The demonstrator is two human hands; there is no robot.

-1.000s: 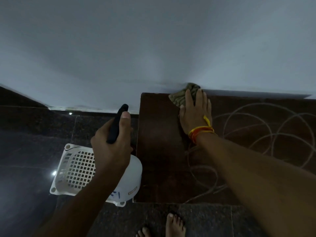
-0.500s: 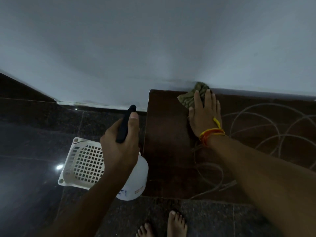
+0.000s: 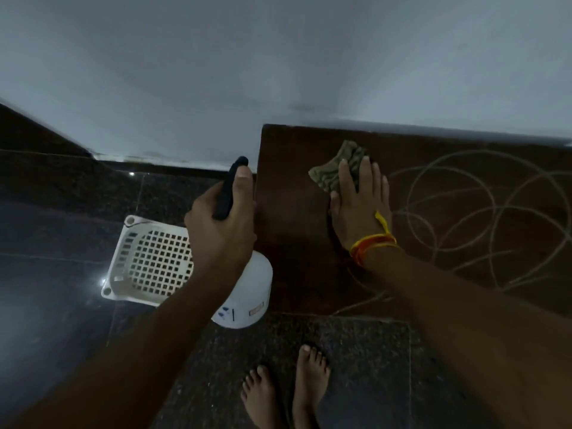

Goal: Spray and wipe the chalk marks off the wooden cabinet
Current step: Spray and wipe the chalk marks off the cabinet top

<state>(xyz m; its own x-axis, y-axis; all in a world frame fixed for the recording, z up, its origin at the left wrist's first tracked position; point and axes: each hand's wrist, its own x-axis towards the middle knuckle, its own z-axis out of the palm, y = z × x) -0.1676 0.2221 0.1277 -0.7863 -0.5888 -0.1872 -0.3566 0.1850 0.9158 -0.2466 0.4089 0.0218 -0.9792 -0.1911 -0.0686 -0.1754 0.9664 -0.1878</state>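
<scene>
— Chalk marks [image 3: 483, 218] all lie to the right of that wiping hand, do you see? Big overlapping loops on the top of the wooden cabinet [image 3: 294, 212], with a few stray curves running under the forearm toward the front edge.

— I see them. The right hand [image 3: 360, 209] is flat on the green cloth [image 3: 335, 171], fingers straight and close together, pressing it down near the back left corner of the top, a little out from the wall [image 3: 278, 72]. The wood to the left of the cloth looks bare of lines (dim light, so I wouldn't swear to it).

— So the next stroke, I'd guess, has to sweep rightward, along the cabinet's long edge, which runs left to right beside the wall. The loops start just beside the little finger.

— And the other hand?

— The left hand [image 3: 219, 227] is curled round the dark trigger head of the white spray bottle [image 3: 247, 298], thumb laid along the top. It hangs off the cabinet's left edge, over the dark stone floor [image 3: 62, 243]. The nozzle points away toward the wall, I think, not at the chalk.

— Then the cloth hand is nearer the marks by a good way. To spray, the bottle would need to come across and turn right.

— Agreed. Behind the bottle a white plastic basket [image 3: 148, 261] lies on the floor, and the person's bare feet [image 3: 284, 388] stand just before the cabinet's front.
</scene>
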